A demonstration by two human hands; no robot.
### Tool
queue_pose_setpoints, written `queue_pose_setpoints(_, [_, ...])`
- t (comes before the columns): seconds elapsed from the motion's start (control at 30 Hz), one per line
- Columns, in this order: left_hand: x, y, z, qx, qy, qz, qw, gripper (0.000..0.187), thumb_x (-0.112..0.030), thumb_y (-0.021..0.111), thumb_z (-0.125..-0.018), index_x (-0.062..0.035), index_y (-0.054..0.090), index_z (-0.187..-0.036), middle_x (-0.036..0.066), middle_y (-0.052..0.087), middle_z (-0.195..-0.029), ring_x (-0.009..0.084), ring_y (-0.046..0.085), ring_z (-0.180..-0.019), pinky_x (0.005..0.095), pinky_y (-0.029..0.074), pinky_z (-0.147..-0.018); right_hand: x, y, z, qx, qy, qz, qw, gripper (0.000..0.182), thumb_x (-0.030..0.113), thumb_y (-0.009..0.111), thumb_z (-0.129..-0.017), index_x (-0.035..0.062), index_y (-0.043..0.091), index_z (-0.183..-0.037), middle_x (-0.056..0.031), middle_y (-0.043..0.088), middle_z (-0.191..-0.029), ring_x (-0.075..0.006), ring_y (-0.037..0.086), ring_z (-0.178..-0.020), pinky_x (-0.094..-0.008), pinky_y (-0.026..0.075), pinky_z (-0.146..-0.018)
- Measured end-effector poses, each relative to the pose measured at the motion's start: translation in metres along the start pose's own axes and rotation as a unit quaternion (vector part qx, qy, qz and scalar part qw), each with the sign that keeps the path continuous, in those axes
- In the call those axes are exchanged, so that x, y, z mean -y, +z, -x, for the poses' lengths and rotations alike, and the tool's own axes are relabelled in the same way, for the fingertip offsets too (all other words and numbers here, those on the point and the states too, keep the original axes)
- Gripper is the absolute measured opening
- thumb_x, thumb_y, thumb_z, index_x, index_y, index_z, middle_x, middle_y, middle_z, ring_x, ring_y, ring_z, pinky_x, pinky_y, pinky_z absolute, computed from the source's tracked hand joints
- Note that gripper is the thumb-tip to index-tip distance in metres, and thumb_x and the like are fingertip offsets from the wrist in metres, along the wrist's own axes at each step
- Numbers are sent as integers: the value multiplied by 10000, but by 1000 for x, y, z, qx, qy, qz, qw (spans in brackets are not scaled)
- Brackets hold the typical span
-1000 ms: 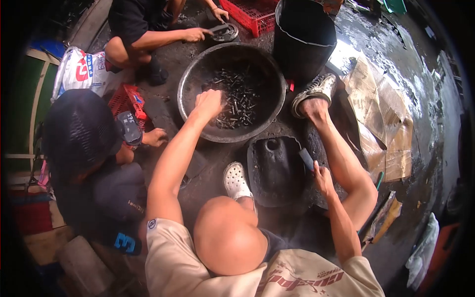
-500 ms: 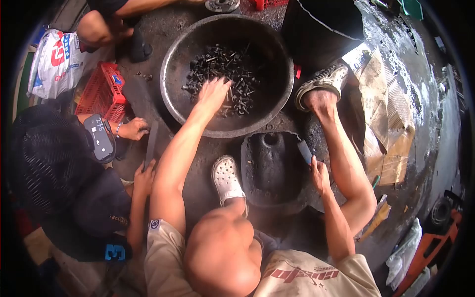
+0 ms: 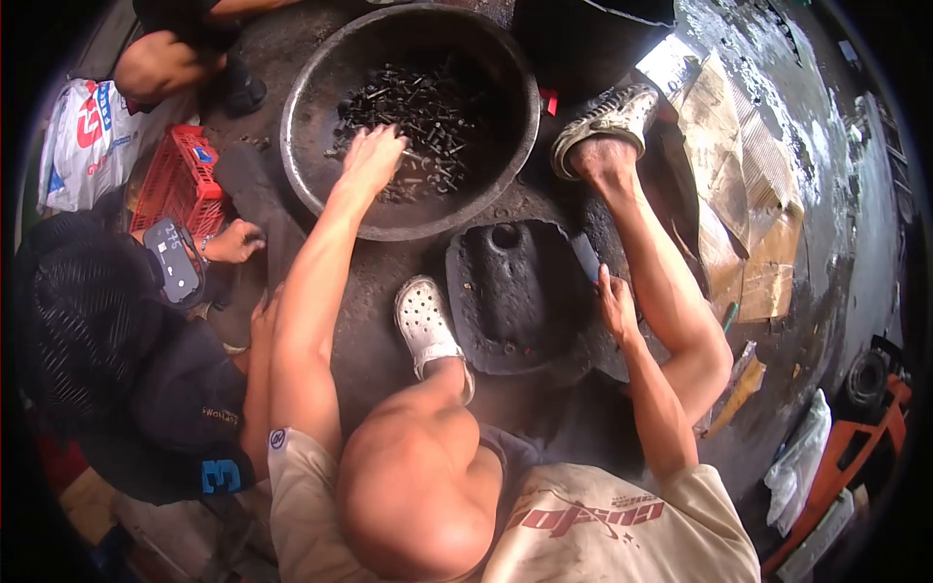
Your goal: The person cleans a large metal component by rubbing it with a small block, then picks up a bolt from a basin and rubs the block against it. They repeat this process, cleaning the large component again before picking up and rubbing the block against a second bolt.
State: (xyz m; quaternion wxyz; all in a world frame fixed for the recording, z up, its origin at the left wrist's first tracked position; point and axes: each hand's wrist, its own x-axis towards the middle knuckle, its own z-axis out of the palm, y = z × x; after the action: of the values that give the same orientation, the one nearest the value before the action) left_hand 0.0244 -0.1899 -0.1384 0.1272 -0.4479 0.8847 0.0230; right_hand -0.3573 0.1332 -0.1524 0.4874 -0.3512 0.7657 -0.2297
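My left hand (image 3: pixel 374 160) reaches into a wide metal basin (image 3: pixel 297 170), its fingers curled down at the near left side of a heap of dark bolts (image 3: pixel 428 121). The fingertips are partly hidden among the bolts, so what they grip cannot be made out. My right hand (image 3: pixel 614 301) is closed around a flat-bladed tool (image 3: pixel 585 257) with a bit of blue at its grip. Its grey blade points up and left, beside the right edge of a dark moulded pan (image 3: pixel 520 301) with a round hole near its top.
A co-worker in a dark cap (image 3: pixel 185 408) crouches close on my left; another person's knee (image 3: pixel 165 66) is at top left. Around the basin are a red crate (image 3: pixel 180 185), a black bucket (image 3: pixel 593 49) and cardboard (image 3: pixel 724 175). My clogged feet (image 3: pixel 425 316) flank the pan.
The view has shifted, so the basin and pan sit further left and higher. My left hand's fingers look more curled at the bolts. My right hand still holds the tool near the pan.
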Motion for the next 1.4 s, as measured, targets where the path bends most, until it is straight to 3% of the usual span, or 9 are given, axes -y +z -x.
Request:
queue_pose_setpoints(0.13, [-5,-11,35,-63,-73,-39,995,599,-235,790,-794,-79,556,-1323,193,528,-1399,360,501,-1324,556,361,-1128,5,2,3,3,2,-19,1000,638,579,385,-1047,54,499,-703,12,473,-647,-91,431,-595,-297,366,-562])
queue_pose_setpoints(0.17, [-7,-28,36,21,-119,-50,991,606,-255,807,-787,-69,561,-1309,203,535,-1384,362,515,-1307,571,373,-1111,6,3,4,4,2,-21,1000,638,580,385,-1047,56,498,-701,11,473,-645,-91,431,-593,-298,366,-561])
queue_pose_setpoints(0.27, [-10,-75,58,27,-177,-33,983,280,-157,780,-789,-28,701,-1024,174,724,-1030,338,701,-1011,556,470,-1027,11,3,7,14,-11,-8,1000,647,585,378,-1047,60,497,-688,11,464,-625,-93,428,-581,-297,365,-554])
queue_pose_setpoints(0.47, [-53,-94,127,-164,-222,211,938,344,-275,815,-805,-16,726,-1014,167,728,-896,320,714,-830,421,557,-776,24,6,11,-12,-7,-36,999,676,605,371,-1039,57,515,-672,11,457,-576,-100,435,-548,-301,367,-533])
queue_pose_setpoints(0.67, [-131,-52,181,29,-255,805,535,326,-222,768,-897,13,710,-1114,104,738,-1019,182,698,-905,314,566,-802,49,16,30,-7,-5,-92,996,611,585,433,-1031,81,536,-702,42,463,-589,-70,440,-542,-270,358,-511])
queue_pose_setpoints(0.87, [-138,-108,203,91,-100,891,434,344,-193,732,-920,2,668,-1197,87,725,-1084,166,690,-922,306,564,-832,92,38,81,56,-12,-238,970,538,507,470,-1048,112,497,-685,76,422,-614,-35,359,-532,-239,282,-486])
queue_pose_setpoints(1.1, [-134,-152,183,281,-103,726,619,416,-235,629,-995,13,592,-1327,75,687,-1146,126,642,-974,296,522,-887,123,43,123,44,-92,-277,955,506,433,485,-1063,94,471,-688,82,387,-611,-27,344,-552,-255,308,-491])
queue_pose_setpoints(1.27, [-171,-183,194,231,-63,573,784,426,-251,635,-984,48,598,-1285,106,698,-1135,142,611,-1037,301,497,-892,143,28,146,28,-174,-270,947,506,450,491,-1058,85,485,-707,77,399,-638,-32,360,-569,-236,299,-503])
queue_pose_setpoints(1.4, [-193,-201,205,194,17,568,800,370,-246,634,-974,77,643,-1155,103,705,-900,116,586,-797,303,503,-752,159,20,176,19,-190,-283,940,475,353,582,-1033,0,572,-714,57,443,-590,-32,354,-576,-269,304,-479])
